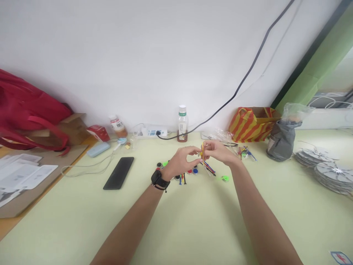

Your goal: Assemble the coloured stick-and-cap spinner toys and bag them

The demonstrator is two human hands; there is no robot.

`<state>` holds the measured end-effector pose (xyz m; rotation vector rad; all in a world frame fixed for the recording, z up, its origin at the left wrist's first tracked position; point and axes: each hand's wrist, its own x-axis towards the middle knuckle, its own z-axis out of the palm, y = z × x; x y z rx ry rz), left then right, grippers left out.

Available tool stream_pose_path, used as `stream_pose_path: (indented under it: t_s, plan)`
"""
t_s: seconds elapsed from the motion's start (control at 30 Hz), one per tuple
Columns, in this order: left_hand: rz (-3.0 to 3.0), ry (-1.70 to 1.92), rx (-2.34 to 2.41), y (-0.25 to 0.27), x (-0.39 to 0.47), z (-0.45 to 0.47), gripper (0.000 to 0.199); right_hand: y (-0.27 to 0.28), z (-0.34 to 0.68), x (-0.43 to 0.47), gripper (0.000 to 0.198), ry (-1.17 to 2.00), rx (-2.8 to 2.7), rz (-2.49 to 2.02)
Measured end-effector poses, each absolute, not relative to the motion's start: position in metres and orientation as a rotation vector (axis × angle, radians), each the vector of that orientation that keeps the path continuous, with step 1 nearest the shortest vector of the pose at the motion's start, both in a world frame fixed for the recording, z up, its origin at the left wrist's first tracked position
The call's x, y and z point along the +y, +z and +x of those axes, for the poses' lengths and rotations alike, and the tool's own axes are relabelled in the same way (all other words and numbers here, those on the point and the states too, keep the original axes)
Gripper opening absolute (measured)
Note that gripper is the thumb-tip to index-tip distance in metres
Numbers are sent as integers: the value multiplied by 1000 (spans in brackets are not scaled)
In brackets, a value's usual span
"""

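Note:
Both hands meet above the middle of the table. My right hand [216,151] pinches a thin yellow cable tie [203,149], which stands roughly upright. On its other side, the thumb and index fingertip of my left hand [182,161] close in on the same yellow piece; what lies between the fingertips is too small to make out. Under the hands lie small round coloured discs, among them a blue one [195,171], partly hidden by my left hand. Loose cable ties [209,168] in several colours lie beside them. A bright green piece [225,179] rests near my right wrist.
A black phone [118,173] lies to the left. Behind the hands stand a drink bottle [182,125] and a power strip [151,131] with a black cable. To the right are a striped bag [252,125], a grey bag [281,141] and stacked discs [335,175].

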<state>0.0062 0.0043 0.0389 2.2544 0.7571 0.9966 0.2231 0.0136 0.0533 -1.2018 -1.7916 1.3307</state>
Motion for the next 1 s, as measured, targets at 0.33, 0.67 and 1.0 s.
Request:
stream_pose_path:
  t_s: [0.33,0.67,1.0]
  plan:
    - [2225,959,733,43,3,2,3,43,216,17,16,1116,-2032,-1243]
    - [2312,339,741,21,-3,7,12,8,256,30,23,819,-2245,-1933]
    - [2577,507,827,-5,-39,-28,10,8,306,-33,23,1039,-2296,-1686]
